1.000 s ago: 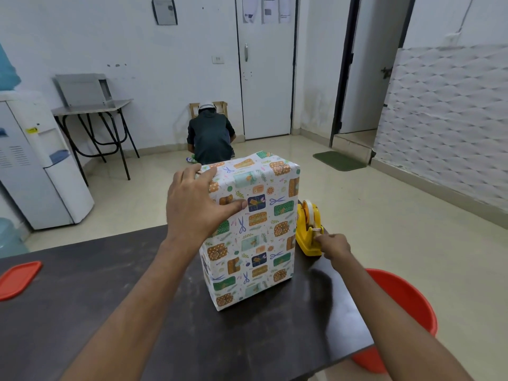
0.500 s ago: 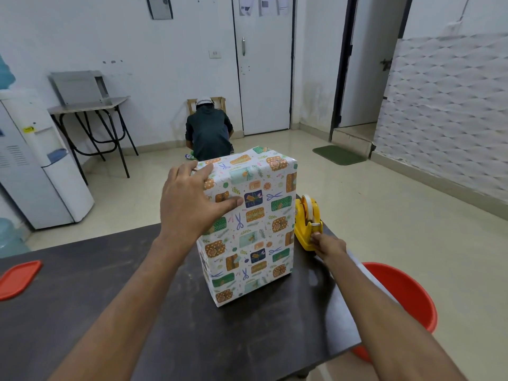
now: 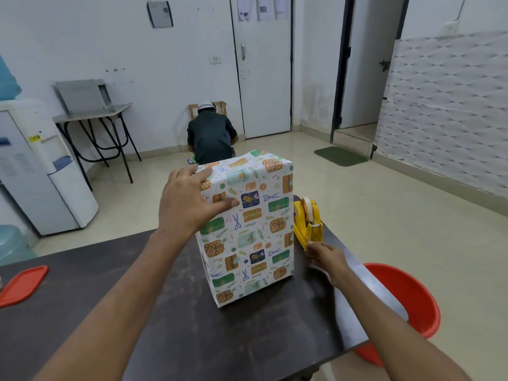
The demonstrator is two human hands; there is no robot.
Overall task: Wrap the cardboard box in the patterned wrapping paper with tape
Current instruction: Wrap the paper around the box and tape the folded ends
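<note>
The box [image 3: 255, 232], covered in white patterned wrapping paper, stands upright on the dark table [image 3: 176, 320]. My left hand [image 3: 189, 202] grips its upper left corner, fingers over the top and left side, thumb across the front face. A yellow tape dispenser [image 3: 308, 220] with a white roll sits just right of the box. My right hand [image 3: 324, 255] is at the dispenser's near end, fingers curled at the cutter, apparently pinching the tape end; the tape itself is too thin to make out.
An orange-red lid [image 3: 22, 284] lies at the table's left edge. A red tub [image 3: 409, 306] sits on the floor beside the table's right edge. A person [image 3: 210, 136] crouches by the far wall. A water dispenser [image 3: 41, 171] stands at left.
My right hand has drawn back a little toward me from the dispenser's cutter. My left hand keeps its hold on the box, which has not shifted on the table.
</note>
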